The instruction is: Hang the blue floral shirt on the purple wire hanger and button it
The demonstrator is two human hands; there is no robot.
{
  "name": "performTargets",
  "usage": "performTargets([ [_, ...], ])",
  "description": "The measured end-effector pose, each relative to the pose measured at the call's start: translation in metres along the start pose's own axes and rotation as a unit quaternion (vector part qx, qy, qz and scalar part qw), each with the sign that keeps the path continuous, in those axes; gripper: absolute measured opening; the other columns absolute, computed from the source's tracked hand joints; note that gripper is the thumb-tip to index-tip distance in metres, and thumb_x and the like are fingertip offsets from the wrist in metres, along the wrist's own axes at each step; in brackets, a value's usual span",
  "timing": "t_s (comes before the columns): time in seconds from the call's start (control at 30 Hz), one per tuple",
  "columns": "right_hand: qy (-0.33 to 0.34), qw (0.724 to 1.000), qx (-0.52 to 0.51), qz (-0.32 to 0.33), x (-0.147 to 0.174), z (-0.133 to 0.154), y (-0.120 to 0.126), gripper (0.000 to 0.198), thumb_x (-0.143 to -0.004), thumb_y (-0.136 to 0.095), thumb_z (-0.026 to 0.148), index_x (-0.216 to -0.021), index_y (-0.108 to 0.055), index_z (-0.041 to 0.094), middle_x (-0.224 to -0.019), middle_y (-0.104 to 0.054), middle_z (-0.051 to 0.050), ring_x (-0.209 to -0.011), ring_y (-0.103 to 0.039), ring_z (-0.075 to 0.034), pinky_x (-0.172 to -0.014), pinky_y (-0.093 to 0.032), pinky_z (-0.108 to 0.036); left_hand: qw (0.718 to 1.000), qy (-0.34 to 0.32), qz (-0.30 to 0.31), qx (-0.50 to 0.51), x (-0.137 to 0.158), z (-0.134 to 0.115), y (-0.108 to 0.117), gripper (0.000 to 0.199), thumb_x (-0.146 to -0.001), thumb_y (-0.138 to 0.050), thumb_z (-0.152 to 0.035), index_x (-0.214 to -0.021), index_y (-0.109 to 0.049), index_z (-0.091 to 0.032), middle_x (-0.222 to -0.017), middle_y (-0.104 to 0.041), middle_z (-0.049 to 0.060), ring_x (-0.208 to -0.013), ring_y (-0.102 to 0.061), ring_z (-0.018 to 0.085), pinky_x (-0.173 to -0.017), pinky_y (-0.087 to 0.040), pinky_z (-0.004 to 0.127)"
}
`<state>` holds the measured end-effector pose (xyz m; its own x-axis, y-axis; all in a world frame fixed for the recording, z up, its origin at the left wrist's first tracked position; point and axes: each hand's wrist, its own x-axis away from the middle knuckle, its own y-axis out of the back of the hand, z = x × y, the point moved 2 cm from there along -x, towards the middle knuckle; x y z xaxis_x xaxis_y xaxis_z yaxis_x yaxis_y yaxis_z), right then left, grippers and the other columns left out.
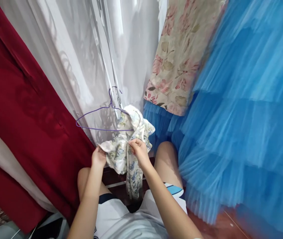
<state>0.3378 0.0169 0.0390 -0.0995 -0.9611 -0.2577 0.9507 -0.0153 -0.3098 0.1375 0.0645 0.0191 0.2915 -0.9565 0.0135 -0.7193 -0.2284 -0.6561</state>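
A white garment with a blue and yellow floral print [118, 156] hangs in front of me, its right part draped over a thin purple wire hanger [91, 128]. The hanger's left side is bare, and its hook is up by a pale metal rail. My left hand [99, 156] pinches the garment's left edge, with some fingers hidden behind the cloth. Near the middle of the cloth, my right hand [138, 149] has its thumb and fingers closed on a fold. A narrow length of the fabric dangles down between my knees. What kind of garment it is, I cannot tell.
Dark red cloth [32, 109] hangs on the left, beside white sheer fabric [77, 66] at the back. A beige floral cloth [173, 66] and a tiered blue tulle dress [243, 106] hang on the right. Reddish floor [213, 222] shows at lower right.
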Motion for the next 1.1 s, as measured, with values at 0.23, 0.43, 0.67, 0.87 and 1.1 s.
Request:
performTargets([
  [0.23,0.065,0.981,0.128,0.132,0.042,-0.006,0.041,0.049,-0.066,-0.078,0.029,-0.112,-0.061,0.022,-0.114,-0.063,-0.005,-0.107,-0.057,-0.024,-0.091,-0.044,-0.032,0.935,-0.155,0.251,-0.196,0.095,0.020,-0.063,0.022,-0.089,-0.060,-0.041,-0.089,-0.065,-0.019,-0.092,-0.065,0.004,-0.086,-0.061,0.018,-0.082,-0.048,0.029],
  [0.43,-0.038,0.961,0.135,0.238,0.060,0.022,0.034,0.036,-0.088,-0.057,0.050,-0.079,-0.062,0.015,-0.069,-0.056,0.000,-0.064,-0.049,-0.014,-0.062,-0.042,-0.026,0.861,-0.237,0.284,-0.349,0.110,0.014,-0.080,0.023,-0.092,-0.056,-0.040,-0.100,-0.065,-0.021,-0.100,-0.058,0.007,-0.095,-0.057,0.020,-0.088,-0.047,0.030],
  [0.67,0.022,0.988,0.123,0.091,0.023,0.065,0.098,0.028,-0.072,-0.074,0.040,-0.068,-0.065,0.014,-0.057,-0.053,0.001,-0.051,-0.041,-0.011,-0.048,-0.029,-0.024,0.793,0.048,0.475,-0.379,0.125,0.054,-0.045,0.040,-0.089,-0.058,-0.047,-0.116,-0.065,-0.019,-0.112,-0.066,0.009,-0.107,-0.059,0.026,-0.098,-0.044,0.036],
  [0.87,0.120,0.986,0.111,-0.018,-0.099,0.116,0.136,0.024,-0.057,-0.072,0.030,-0.047,-0.056,0.016,-0.046,-0.047,0.004,-0.045,-0.037,-0.007,-0.045,-0.027,-0.022,0.801,-0.104,0.394,-0.439,0.112,0.041,-0.055,0.032,-0.092,-0.052,-0.042,-0.093,-0.071,-0.016,-0.084,-0.068,0.004,-0.083,-0.060,0.022,-0.080,-0.048,0.031],
  [1.1,-0.017,0.971,0.153,0.181,-0.162,0.127,0.065,0.026,-0.061,-0.081,0.032,-0.069,-0.067,0.011,-0.057,-0.063,-0.002,-0.048,-0.052,-0.010,-0.045,-0.036,-0.021,0.815,-0.245,0.283,-0.442,0.096,-0.005,-0.068,0.028,-0.094,-0.049,-0.036,-0.100,-0.069,-0.017,-0.083,-0.065,0.003,-0.078,-0.058,0.019,-0.070,-0.044,0.025],
])
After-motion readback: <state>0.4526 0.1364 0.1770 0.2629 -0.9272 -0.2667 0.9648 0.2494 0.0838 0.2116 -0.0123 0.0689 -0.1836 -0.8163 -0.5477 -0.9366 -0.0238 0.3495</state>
